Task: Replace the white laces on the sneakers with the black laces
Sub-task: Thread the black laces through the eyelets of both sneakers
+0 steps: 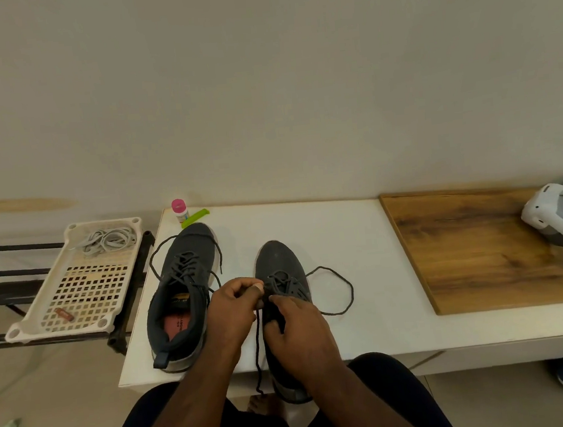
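Two dark grey sneakers stand on the white table [345, 248], toes pointing away. The left sneaker [181, 292] carries a black lace threaded through its eyelets, ends lying loose. The right sneaker [280, 265] also has a black lace [344, 293], one end looping out to the right, the other end hanging down over the table's front edge. My left hand [236, 309] pinches that lace at the sneaker's left eyelets. My right hand [296, 325] grips the sneaker's collar and hides its opening. The white laces [107, 240] lie bundled in a cream plastic tray [87, 321].
The tray sits on a black rack left of the table, with a small brown object in it. A pink-capped bottle [180, 211] and a green clip [195, 217] stand at the table's back edge. A wooden board [483, 252] and a white device [562, 217] are at the right.
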